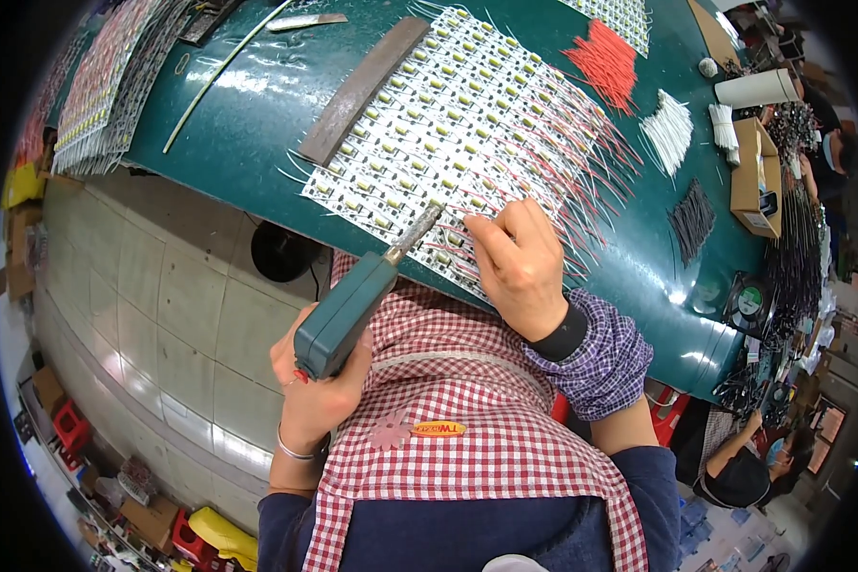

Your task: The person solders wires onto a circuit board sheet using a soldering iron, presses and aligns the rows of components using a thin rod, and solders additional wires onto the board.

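My left hand [322,386] is wrapped round the dark green handle of a soldering iron [346,313]. Its metal tip points up and right, over the near part of a white panel of small circuit boards [434,124]. Just right of that tip, my right hand [524,272] pinches what looks like a thin red wire, mostly hidden by the fingers. Rows of small yellowish parts cover the panel, and red and white wires stick out along its right side. A flat brown metal bar [367,91] lies across the panel's left edge.
On the green table [248,110] lie bundles of red wires [605,65], white wires [669,132] and black wires [693,219]. A cardboard box [758,181] and a white roll [758,88] stand at the right. Wired panels [114,86] are stacked far left. Other people sit at the right.
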The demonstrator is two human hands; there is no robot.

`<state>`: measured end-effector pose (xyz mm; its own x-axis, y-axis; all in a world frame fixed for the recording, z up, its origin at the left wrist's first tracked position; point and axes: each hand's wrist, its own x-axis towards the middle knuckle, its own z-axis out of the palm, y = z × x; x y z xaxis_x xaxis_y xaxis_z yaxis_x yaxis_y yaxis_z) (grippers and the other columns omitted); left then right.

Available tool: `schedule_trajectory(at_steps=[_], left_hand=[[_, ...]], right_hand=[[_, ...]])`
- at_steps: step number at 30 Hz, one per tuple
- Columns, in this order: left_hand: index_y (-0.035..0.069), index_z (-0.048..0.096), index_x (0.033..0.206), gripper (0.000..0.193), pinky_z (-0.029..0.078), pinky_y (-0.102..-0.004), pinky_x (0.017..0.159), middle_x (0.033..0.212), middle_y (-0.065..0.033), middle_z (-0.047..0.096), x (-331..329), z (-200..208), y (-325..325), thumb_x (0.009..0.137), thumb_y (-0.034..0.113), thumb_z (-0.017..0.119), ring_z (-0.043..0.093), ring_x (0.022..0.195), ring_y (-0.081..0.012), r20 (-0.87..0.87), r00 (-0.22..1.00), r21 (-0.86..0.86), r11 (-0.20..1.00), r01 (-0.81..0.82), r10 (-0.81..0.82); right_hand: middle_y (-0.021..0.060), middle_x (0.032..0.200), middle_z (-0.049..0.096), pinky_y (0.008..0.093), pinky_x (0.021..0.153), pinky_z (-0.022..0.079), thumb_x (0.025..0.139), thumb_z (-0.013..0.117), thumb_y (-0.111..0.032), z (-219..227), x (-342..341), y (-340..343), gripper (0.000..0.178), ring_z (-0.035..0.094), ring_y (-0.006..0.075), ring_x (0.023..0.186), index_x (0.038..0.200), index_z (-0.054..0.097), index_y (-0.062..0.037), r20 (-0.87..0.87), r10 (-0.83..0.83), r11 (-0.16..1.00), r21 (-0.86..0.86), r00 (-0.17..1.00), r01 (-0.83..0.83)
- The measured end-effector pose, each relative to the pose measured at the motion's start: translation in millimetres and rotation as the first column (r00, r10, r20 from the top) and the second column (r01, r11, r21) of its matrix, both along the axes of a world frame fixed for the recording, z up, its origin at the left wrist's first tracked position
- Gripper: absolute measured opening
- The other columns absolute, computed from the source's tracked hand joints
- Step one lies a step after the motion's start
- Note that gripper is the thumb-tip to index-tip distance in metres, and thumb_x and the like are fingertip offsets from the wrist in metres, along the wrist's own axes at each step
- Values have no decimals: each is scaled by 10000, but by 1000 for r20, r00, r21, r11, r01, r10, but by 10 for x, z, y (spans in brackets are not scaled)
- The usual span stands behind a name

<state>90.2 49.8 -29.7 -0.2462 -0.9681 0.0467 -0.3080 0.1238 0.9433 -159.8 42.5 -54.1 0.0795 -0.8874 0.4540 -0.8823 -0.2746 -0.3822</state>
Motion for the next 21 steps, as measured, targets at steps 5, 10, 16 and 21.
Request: schedule_trajectory(at_steps=[5, 10, 16, 21], left_hand=[[-36, 653, 903, 157, 494, -290, 600, 815, -102, 651, -15, 49, -25, 762, -54, 717, 638, 649, -194, 58, 998, -7, 999, 32, -32], [-23, 646, 878, 141, 490, -294, 594, 810, -105, 643, -13, 29, -21, 758, -48, 716, 632, 640, -204, 84, 996, -8, 999, 34, -34], [-20, 660, 898, 158, 492, -300, 588, 815, -112, 654, 27, -11, 8, 755, -42, 724, 649, 643, -204, 61, 998, -56, 998, 9, -6], [-32, 665, 924, 182, 496, -283, 588, 822, -111, 663, 17, 7, 1, 756, -45, 734, 654, 634, -195, 43, 999, -92, 996, 6, -2]], right_hand=[[75, 738, 468, 372, 583, 415, 713, 738, 85, -1, 11, -17, 251, 504, 249, 691, 933, 692, -27, 22, -3, 1000, -26, 1000, 3], [78, 752, 476, 375, 595, 432, 711, 732, 90, 4, 20, -14, 251, 512, 253, 705, 935, 686, -13, -10, -2, 1000, -25, 1000, 2], [82, 762, 477, 374, 595, 432, 705, 729, 91, 1, 24, -20, 262, 511, 257, 712, 943, 686, -10, -19, 8, 1000, -30, 1000, -8], [79, 763, 477, 371, 596, 431, 699, 734, 87, 14, 25, -17, 276, 509, 255, 713, 954, 691, -9, -40, 17, 1000, -26, 999, -18]])
